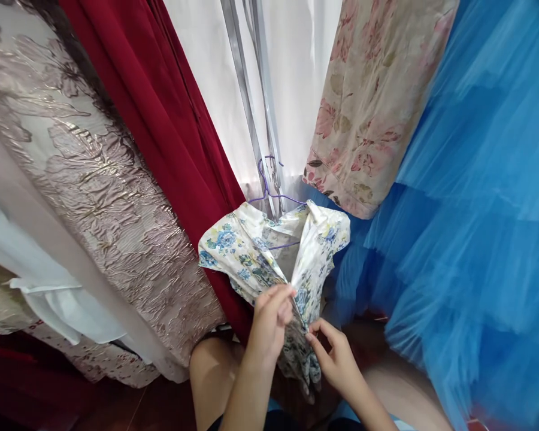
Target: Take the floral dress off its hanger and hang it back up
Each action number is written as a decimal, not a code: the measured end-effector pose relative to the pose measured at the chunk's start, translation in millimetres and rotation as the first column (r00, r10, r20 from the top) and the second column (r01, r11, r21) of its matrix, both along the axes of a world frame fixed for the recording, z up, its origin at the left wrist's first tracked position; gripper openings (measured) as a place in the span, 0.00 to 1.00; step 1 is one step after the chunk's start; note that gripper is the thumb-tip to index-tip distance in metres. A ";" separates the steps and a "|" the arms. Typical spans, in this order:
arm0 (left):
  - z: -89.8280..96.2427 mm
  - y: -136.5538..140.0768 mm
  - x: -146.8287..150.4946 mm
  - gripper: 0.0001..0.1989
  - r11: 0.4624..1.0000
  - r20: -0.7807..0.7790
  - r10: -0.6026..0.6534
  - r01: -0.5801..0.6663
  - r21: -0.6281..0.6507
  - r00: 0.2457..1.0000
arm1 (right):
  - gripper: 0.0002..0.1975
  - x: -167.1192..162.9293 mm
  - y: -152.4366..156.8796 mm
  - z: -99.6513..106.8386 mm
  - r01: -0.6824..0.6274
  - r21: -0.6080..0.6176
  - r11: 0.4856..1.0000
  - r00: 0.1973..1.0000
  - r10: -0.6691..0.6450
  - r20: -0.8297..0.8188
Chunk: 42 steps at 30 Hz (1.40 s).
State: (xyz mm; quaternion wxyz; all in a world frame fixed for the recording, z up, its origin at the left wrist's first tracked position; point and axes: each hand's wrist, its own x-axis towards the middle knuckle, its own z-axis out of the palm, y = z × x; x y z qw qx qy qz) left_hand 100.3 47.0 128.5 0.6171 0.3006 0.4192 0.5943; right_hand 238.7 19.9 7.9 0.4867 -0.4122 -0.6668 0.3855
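A white blouse (233, 245) with blue and yellow flowers hangs on a thin purple hanger (266, 185) in the middle of the view. Its collar and neckline gape in a V, and the hanger's lower bar shows inside. My left hand (272, 311) pinches the front edge of the blouse at the bottom of the V. A little lower and to the right, my right hand (330, 347) pinches the same front opening between thumb and forefinger. Any button under the fingertips is too small or hidden to make out. The blouse's lower part hangs down between my forearms.
Grey ribbons (251, 90) hang before a white cloth (202, 54) behind the hanger. Dark red fabric (161, 114) and a shiny pinkish brocade (94, 161) hang at left. A beige floral garment (363, 114) and blue tulle (471, 209) hang at right. My bare legs are below.
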 end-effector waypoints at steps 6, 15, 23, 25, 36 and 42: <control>100.8 68.1 -15.2 0.08 0.994 0.128 -0.027 0.013 0.111 0.991 | 0.10 7.6 -0.5 -11.9 -0.030 0.006 1.000 0.999 0.030 0.027; 110.5 90.0 -21.3 0.09 0.925 -0.384 0.030 0.120 0.361 0.923 | 0.10 35.0 16.7 9.9 -0.091 -0.012 0.996 0.986 0.092 0.140; 79.0 70.9 -18.8 0.06 0.642 -0.638 0.658 0.145 0.753 0.401 | 0.14 -2.7 103.1 142.0 -0.182 0.079 0.980 0.936 0.198 -0.292; 78.9 71.4 -22.1 0.05 0.602 -0.632 0.702 0.202 0.773 0.329 | 0.14 -17.2 121.7 164.7 -0.213 0.100 0.972 0.900 0.235 -0.368; 83.4 80.1 -46.3 0.07 0.495 -0.643 0.679 0.425 0.758 0.354 | 0.15 -34.4 134.9 181.9 -0.117 0.099 0.988 0.923 0.144 -0.356; 77.6 80.6 -42.8 0.07 0.523 -0.676 0.653 0.442 0.729 0.342 | 0.17 -33.7 136.0 180.5 -0.149 0.107 0.983 0.928 0.177 -0.329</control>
